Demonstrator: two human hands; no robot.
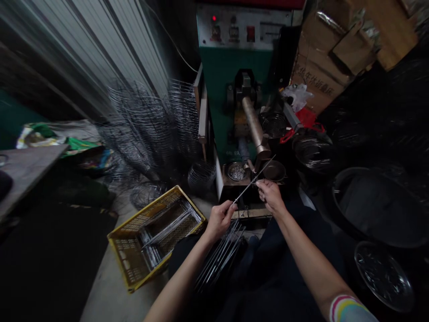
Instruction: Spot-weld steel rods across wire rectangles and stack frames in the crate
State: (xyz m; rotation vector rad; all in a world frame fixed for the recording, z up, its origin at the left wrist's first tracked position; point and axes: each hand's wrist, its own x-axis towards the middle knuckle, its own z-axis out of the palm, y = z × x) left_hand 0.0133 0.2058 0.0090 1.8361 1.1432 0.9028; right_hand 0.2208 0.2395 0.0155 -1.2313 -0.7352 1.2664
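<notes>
A thin metal rod (246,188) slants up and away across the front of the machine, its near end pinched in my left hand (219,219). My right hand (271,196) is closed in a pinch right beside the rod's middle; whatever sits between those fingertips is too small to make out. Just beyond the hands, the machine's copper-coloured arm (255,125) ends above the rod. A small dish (236,171) full of tiny shiny metal pieces stands left of the rod, and a second round dish (274,171) is to its right. Loose metal rods (219,259) lie across my lap.
A yellow plastic crate (122,250) with more rods stands at the left. Behind it rise stacks of wire rings (140,120). The green machine (217,71) shows a red light. Cardboard boxes (315,76), a large black tub (378,205) and a clear-rimmed bowl (384,277) are right.
</notes>
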